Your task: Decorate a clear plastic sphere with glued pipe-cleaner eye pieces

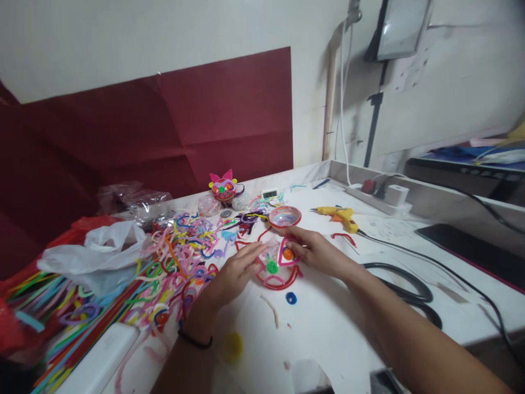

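Observation:
A clear plastic half-ball (268, 279) lies on the white table, made into a face with a red pipe-cleaner rim and a round green nose (272, 266). My left hand (240, 271) steadies its left side, fingers long and close together. On the right, the bent fingers of my right hand (311, 249) hold a pink pipe-cleaner eye with an orange centre (289, 254) against the face. Part of the eye is hidden by those fingers. Just behind sits a second clear half-ball (284, 216) with a red rim. A blue pipe-cleaner coil (291, 298) lies in front.
Many loose pipe cleaners (184, 241) crowd the left, beside a white plastic bag (98, 251). A finished pink-eared face (223, 187) stands at the back. A yellow glue gun (338, 214) trails its cord to the right, near a black cable (404, 279) and a dark phone-like slab (471, 251).

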Demonstrator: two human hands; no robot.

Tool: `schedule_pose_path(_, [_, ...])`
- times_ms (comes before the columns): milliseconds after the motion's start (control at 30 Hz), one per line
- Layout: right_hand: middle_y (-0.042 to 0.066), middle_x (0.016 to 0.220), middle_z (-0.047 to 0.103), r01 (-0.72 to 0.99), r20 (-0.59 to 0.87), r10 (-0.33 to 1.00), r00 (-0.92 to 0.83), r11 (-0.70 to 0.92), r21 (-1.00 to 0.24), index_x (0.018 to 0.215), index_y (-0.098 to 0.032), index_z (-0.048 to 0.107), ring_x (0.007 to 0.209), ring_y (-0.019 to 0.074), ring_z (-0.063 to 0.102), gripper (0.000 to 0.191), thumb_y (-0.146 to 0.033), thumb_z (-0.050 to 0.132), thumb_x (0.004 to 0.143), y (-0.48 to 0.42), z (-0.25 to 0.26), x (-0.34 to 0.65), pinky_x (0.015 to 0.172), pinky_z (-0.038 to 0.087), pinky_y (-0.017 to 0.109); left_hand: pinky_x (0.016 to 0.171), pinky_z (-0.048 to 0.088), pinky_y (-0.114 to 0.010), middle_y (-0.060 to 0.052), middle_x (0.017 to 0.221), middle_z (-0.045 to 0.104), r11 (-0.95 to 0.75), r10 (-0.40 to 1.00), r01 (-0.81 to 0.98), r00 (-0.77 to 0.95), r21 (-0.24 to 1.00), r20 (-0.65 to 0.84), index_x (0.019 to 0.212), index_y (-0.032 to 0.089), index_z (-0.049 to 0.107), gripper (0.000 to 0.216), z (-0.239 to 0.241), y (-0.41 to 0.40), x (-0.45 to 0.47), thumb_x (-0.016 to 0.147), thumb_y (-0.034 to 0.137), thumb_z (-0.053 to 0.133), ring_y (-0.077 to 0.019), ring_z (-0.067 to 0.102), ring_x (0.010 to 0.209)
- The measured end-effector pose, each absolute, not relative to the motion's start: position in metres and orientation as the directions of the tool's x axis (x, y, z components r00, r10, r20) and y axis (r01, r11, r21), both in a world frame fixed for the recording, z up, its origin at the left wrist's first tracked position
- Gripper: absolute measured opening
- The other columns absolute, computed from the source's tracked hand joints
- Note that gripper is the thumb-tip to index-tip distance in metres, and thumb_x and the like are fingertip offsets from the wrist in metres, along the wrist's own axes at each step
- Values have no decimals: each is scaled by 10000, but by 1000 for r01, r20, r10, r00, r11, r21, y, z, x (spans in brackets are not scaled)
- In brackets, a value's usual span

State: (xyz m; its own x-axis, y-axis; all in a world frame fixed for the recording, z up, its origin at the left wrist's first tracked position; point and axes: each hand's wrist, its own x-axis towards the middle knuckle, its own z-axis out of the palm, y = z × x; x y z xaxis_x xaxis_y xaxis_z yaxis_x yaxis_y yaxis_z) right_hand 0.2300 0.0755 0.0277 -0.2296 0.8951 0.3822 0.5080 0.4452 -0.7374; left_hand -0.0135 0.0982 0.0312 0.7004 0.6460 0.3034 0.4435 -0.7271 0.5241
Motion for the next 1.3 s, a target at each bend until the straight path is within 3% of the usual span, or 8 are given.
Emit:
schedule_pose_path(200, [66, 911, 651, 504, 409, 888, -210, 456, -734, 1171, -137, 601, 769, 173, 563, 351, -250, 452, 873, 77, 26, 230, 701, 443, 276, 1147, 316, -399, -61, 1496, 438, -744, 634, 475, 725, 469, 271, 1375, 272, 507, 418, 29, 100, -17, 983, 315, 371, -217, 391, 1380])
schedule_pose_path(900, [44, 817, 634, 501, 384, 913, -136, 397, -769, 1119, -147, 610, 676, 158, 535, 318, -269, 480, 856, 73, 27, 232, 624, 422, 254, 1161, 295, -411, -47, 1497, 438, -732, 643, 480, 721, 483, 258, 1389, 286, 488, 425, 32, 97, -17, 981, 326, 376, -216, 366, 1397])
schedule_pose_path(1300, [44, 810, 631, 507, 340, 930, -138, 361, -783, 1114, -168, 588, 665, 165, 539, 324, -313, 483, 843, 73, 24, 234, 620, 435, 275, 1164, 282, -380, -90, 1491, 439, -699, 673, 490, 698, 521, 246, 1358, 213, 532, 443, 35, 92, -13, 938, 225, 393, -195, 372, 1394])
